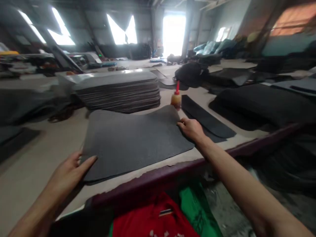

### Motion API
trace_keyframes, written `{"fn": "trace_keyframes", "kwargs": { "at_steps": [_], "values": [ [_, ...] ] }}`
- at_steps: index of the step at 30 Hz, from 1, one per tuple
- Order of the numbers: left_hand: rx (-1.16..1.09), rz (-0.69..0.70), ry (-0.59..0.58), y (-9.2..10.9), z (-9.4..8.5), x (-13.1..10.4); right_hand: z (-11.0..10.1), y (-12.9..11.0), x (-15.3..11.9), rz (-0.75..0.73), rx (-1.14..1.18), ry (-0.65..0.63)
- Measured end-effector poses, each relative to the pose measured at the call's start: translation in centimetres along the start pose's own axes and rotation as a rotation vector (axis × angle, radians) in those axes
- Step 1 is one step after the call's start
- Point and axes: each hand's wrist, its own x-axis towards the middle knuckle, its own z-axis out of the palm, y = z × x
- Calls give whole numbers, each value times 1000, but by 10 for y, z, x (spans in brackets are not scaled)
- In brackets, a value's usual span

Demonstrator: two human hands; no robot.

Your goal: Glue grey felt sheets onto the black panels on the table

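Note:
A dark grey, flexible sheet [133,141] lies at the front of the table, its far edge curved inward and its far right corner raised a little. My left hand [71,169] grips its left edge, the thumb on top and the fingers mostly hidden beneath. At the right edge, my right hand [192,128] pinches the sheet between thumb and curled fingers. Just beyond that corner stands a squeeze bottle [176,98] with yellowish contents and a red nozzle. Narrow dark strips [207,120] rest to the right of my right hand.
Behind the sheet rises a tall stack of similar sheets [120,93]. A dark pile of material [266,105] covers the right side of the table. More dark pieces [17,140] lie at the left. The table's front edge [153,177] is dark maroon.

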Motion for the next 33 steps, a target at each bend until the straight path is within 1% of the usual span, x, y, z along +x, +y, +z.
{"fn": "trace_keyframes", "kwargs": {
  "at_steps": [1,2,4,5,10,14,17,24,30,33],
  "values": [
    [-158,-23,-108,5,3,-5,0,0,-1,5,-6,-4],
    [-258,-22,-146,8,5,-9,0,0,-2,8,-13,-7],
    [-362,-1,-155,8,9,-11,1,2,0,17,-62,-14],
    [-369,16,-142,6,9,-10,2,2,0,19,-86,-19],
    [-249,96,-78,-10,2,-2,1,3,1,29,-132,-66],
    [-170,126,-16,-14,-1,0,2,6,3,80,-141,-92],
    [-81,136,9,-14,-5,-1,5,9,6,101,-148,-117],
    [68,203,10,-20,-15,-4,5,7,6,130,-154,-130],
    [121,223,10,-20,-17,-6,6,8,7,134,-113,-109],
    [136,223,17,-20,-18,-7,5,8,8,173,-106,-144]
  ]
}}
